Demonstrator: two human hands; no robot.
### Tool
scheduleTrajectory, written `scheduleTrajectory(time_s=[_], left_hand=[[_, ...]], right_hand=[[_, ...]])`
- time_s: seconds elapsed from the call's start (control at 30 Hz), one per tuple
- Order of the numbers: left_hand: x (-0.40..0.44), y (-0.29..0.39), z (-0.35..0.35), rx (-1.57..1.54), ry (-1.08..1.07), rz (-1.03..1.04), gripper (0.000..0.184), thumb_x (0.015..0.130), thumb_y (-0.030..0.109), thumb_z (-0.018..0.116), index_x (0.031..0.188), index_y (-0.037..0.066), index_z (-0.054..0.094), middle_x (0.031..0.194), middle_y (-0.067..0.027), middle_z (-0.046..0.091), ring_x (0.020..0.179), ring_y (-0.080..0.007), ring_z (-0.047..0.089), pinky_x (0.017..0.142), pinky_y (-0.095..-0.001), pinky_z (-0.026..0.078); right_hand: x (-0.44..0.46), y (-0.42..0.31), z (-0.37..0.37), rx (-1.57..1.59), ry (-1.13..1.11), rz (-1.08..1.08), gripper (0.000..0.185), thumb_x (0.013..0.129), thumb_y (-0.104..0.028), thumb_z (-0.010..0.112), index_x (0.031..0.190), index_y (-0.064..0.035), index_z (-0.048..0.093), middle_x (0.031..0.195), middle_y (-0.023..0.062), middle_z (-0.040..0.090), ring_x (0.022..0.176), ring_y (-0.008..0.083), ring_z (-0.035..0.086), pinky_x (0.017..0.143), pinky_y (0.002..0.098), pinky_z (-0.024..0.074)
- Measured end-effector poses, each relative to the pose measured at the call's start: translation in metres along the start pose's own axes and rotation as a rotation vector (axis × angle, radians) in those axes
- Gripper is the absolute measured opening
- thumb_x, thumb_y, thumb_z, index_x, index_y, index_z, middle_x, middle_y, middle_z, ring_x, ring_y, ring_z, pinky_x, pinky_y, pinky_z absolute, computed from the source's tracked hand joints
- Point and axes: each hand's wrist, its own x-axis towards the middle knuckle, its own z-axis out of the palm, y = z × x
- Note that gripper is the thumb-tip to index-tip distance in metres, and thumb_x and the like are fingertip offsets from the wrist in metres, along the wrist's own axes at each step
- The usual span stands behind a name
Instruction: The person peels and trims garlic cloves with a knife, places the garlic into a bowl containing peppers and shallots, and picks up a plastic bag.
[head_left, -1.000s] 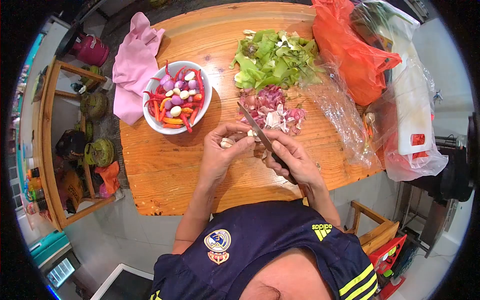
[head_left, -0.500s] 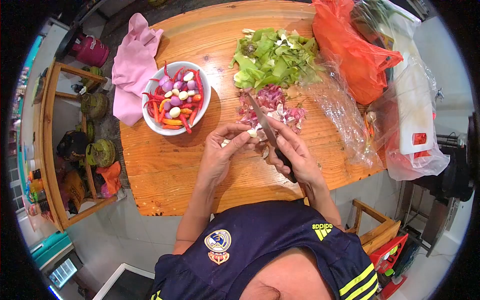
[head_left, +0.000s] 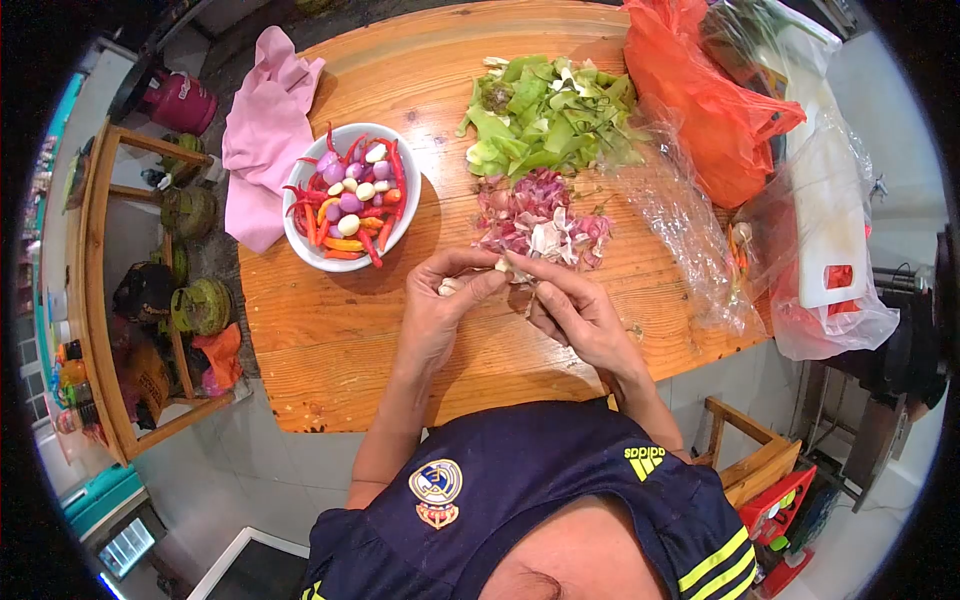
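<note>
Between thumb and forefinger my left hand [head_left: 445, 305] pinches a pale garlic clove [head_left: 503, 265], and more cloves [head_left: 450, 286] rest in its curled fingers. My right hand [head_left: 590, 325] is closed, its fingertips at the right side of the pinched clove; the knife cannot be made out in it now. Just beyond the hands lie pink and white peelings [head_left: 545, 225], with green peelings [head_left: 550, 115] behind them. To the left stands a white bowl [head_left: 295, 240] of red and orange chillies, peeled shallots and garlic cloves.
A pink cloth [head_left: 262, 140] lies left of the bowl on the wooden table [head_left: 330, 350]. Along the right side are clear plastic [head_left: 690, 240], a red plastic bag [head_left: 700, 110] and a bagged white board [head_left: 828, 220]. A wooden stool [head_left: 745, 455] stands below right.
The knife blade, seen pointing up from my right hand before, no longer shows. My right fingertips have moved in toward the clove. The bowl and peelings have not moved.
</note>
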Motion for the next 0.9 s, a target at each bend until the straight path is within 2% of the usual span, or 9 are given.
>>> scheduleTrajectory(time_s=[0.2,0.3,0.5,0.7,0.8,0.9], left_hand=[[0.002,0.005,0.003,-0.025,0.000,-0.063,0.019,0.085,0.008,0.060,0.102,0.001,0.061,0.093,-0.0094,0.065,0.085,-0.0152,0.064,0.074,-0.0251,0.053],[0.001,0.007,0.003,-0.128,-0.012,-0.110,0.021,0.087,0.011,0.058,0.106,0.001,0.060,0.096,-0.0092,0.065,0.085,-0.0156,0.065,0.074,-0.0256,0.054],[0.002,0.008,0.002,-0.165,0.007,-0.161,0.023,0.086,0.008,0.058,0.108,0.002,0.059,0.099,-0.0080,0.064,0.089,-0.0149,0.063,0.076,-0.0262,0.053],[0.001,0.001,-0.001,-0.120,0.010,-0.111,0.025,0.081,0.000,0.061,0.106,0.001,0.061,0.102,-0.0083,0.064,0.090,-0.0132,0.061,0.081,-0.0268,0.050],[0.001,0.006,0.009,-0.164,0.062,-0.078,0.028,0.078,0.000,0.065,0.106,0.001,0.062,0.092,-0.0062,0.065,0.085,-0.0108,0.061,0.077,-0.0255,0.049],[0.000,0.003,0.004,-0.106,0.037,-0.047,0.024,0.078,-0.001,0.065,0.101,0.001,0.064,0.090,-0.0055,0.065,0.084,-0.0104,0.061,0.076,-0.0253,0.049]], right_hand=[[-0.002,-0.004,-0.001,0.316,0.020,0.155,0.040,0.098,-0.027,0.038,0.133,-0.0083,0.040,0.059,-0.0048,0.033,0.047,0.0037,0.029,0.042,0.0170,0.0260],[-0.001,-0.006,-0.002,0.326,0.057,0.181,0.041,0.098,-0.028,0.037,0.133,-0.0085,0.040,0.058,-0.0046,0.033,0.046,0.0037,0.030,0.041,0.0164,0.0255],[-0.001,-0.004,-0.003,0.207,0.056,0.121,0.042,0.098,-0.028,0.038,0.134,-0.0078,0.037,0.058,-0.0039,0.035,0.046,0.0038,0.030,0.042,0.0173,0.0258],[-0.001,-0.001,0.003,0.133,0.024,0.019,0.043,0.096,-0.024,0.041,0.136,-0.0095,0.033,0.056,-0.0050,0.033,0.048,0.0045,0.032,0.044,0.0192,0.0252],[-0.001,-0.006,0.006,0.095,0.005,0.040,0.042,0.096,-0.021,0.043,0.135,-0.0096,0.035,0.056,-0.0054,0.032,0.050,0.0047,0.032,0.046,0.0203,0.0252],[0.000,-0.004,0.004,-0.007,-0.015,0.026,0.042,0.095,-0.019,0.045,0.135,-0.0090,0.036,0.056,-0.0057,0.032,0.051,0.0045,0.031,0.048,0.0208,0.0251]])
